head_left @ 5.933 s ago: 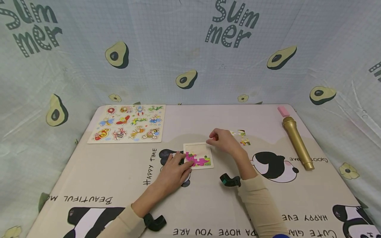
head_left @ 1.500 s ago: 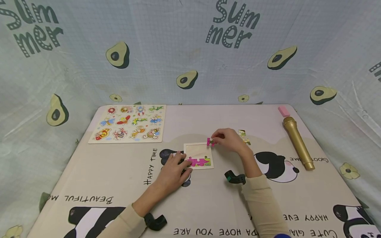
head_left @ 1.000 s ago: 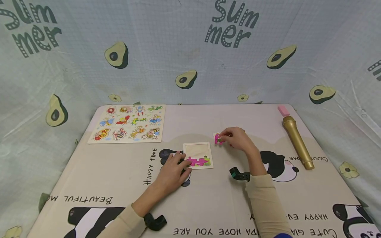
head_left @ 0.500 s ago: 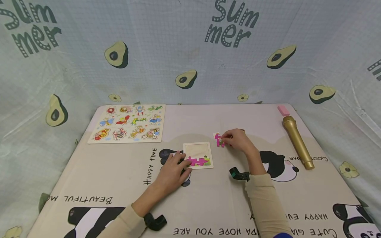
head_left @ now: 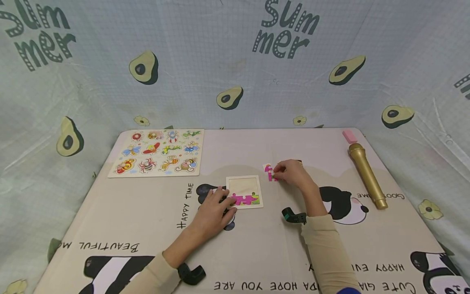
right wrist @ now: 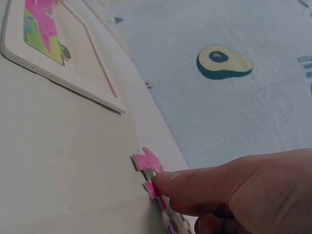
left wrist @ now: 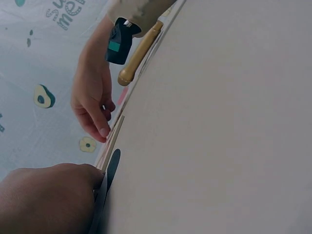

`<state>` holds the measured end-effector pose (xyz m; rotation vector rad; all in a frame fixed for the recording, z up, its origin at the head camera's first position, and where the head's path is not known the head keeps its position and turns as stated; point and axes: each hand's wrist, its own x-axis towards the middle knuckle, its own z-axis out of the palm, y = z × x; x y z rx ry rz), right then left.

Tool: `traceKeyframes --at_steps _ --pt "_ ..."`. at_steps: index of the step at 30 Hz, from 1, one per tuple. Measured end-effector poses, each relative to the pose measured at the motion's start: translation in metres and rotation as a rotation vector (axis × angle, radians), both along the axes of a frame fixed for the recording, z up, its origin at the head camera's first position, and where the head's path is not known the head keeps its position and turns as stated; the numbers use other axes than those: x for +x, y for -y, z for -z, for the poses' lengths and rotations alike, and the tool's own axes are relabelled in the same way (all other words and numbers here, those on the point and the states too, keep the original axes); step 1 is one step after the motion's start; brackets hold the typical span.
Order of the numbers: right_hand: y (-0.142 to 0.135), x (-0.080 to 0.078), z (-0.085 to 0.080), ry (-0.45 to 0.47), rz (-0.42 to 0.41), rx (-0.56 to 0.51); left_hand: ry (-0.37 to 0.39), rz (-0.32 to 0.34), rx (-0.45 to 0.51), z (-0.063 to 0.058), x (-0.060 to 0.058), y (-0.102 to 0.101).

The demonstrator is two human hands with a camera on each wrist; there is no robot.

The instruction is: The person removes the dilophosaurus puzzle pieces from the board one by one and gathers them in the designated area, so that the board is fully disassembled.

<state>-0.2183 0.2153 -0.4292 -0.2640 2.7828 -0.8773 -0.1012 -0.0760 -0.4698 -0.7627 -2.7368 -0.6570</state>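
My left hand (head_left: 212, 210) lies with fingers spread at the left edge of a small wooden puzzle frame (head_left: 261, 192), fingertips right at its rim. Along the frame's bottom run joined pink and green puzzle pieces (head_left: 245, 199); bare wood shows above them. Right of the frame, my right hand (head_left: 291, 173) pinches a pink puzzle piece (head_left: 270, 176) close over the table, beside another pink piece (head_left: 268, 168). In the right wrist view, the thumb (right wrist: 168, 181) presses on a pink piece and the other fingers are curled below. More pieces there are partly hidden by the hand.
A board of insect pictures (head_left: 158, 153) lies at the back left. A gold microphone-shaped thing (head_left: 368, 176) and a pink block (head_left: 350, 136) are at the right edge. The table (head_left: 147, 220) has a printed cover; a patterned sheet (head_left: 191, 98) hangs behind.
My right hand took a pink piece from the frame's left side, carried it right and lowered it beside the loose pieces. In the last second it shifted only slightly. My left hand stayed still.
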Motion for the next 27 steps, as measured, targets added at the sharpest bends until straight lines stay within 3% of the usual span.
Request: traceKeyframes --at_steps 27 --pt "0.0027 0.001 -0.0026 0.027 -0.008 0.023 0.013 -0.002 -0.017 0.0005 -0.0005 0.0008"
